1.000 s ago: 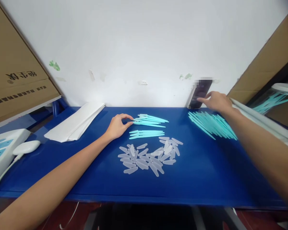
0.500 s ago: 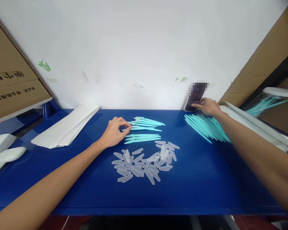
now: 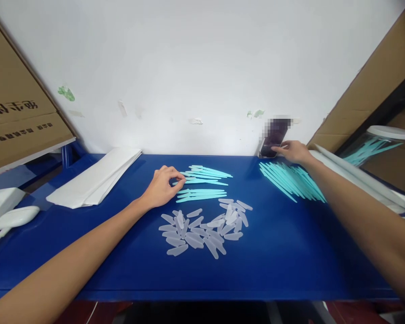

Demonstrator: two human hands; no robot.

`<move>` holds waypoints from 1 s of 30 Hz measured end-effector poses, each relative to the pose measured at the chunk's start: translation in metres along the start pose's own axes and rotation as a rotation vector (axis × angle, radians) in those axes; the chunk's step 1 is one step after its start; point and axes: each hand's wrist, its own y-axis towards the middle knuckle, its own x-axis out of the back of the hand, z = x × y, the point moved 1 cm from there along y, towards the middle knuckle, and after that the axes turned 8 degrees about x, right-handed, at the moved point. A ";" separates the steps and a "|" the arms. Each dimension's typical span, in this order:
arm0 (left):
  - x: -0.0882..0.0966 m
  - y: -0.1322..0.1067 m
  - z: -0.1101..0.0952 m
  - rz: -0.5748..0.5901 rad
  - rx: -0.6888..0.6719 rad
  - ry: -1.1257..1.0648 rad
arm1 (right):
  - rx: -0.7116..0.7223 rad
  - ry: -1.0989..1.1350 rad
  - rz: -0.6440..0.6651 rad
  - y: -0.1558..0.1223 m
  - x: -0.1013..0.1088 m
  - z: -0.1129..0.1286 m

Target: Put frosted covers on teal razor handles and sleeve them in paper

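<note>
My left hand [image 3: 162, 186] rests on the blue table [image 3: 290, 243], its fingers pinched on the end of a teal stick [image 3: 189, 181] in a small group of teal sticks [image 3: 204, 173]. A second small row of teal sticks [image 3: 200, 195] lies just below. Several clear plastic caps [image 3: 202, 227] are scattered in front of them. My right hand [image 3: 293, 150] reaches to the back right, a finger stretched out onto a dark phone [image 3: 273, 137] that leans on the wall. A larger pile of teal sticks [image 3: 292, 180] lies beside that hand.
A stack of white paper sleeves [image 3: 94, 177] lies at the back left. Cardboard boxes [image 3: 16, 121] stand left and right. A white device and mouse-like object [image 3: 15, 216] sit at the left edge. A clear jar with teal sticks [image 3: 378, 144] lies at the right.
My left hand has curled and pulled back a little, now pinching a teal stick. My right hand stayed at the phone, shifting slightly lower. The view has tilted a bit.
</note>
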 end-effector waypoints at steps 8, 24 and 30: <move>0.000 -0.001 0.002 0.002 -0.031 0.000 | 0.025 0.039 -0.006 -0.001 -0.006 0.006; 0.000 -0.001 0.001 0.010 -0.030 0.000 | 0.055 0.081 -0.033 -0.012 -0.003 0.011; -0.001 -0.003 0.000 -0.002 -0.058 0.021 | 0.009 0.020 -0.164 -0.030 0.008 0.019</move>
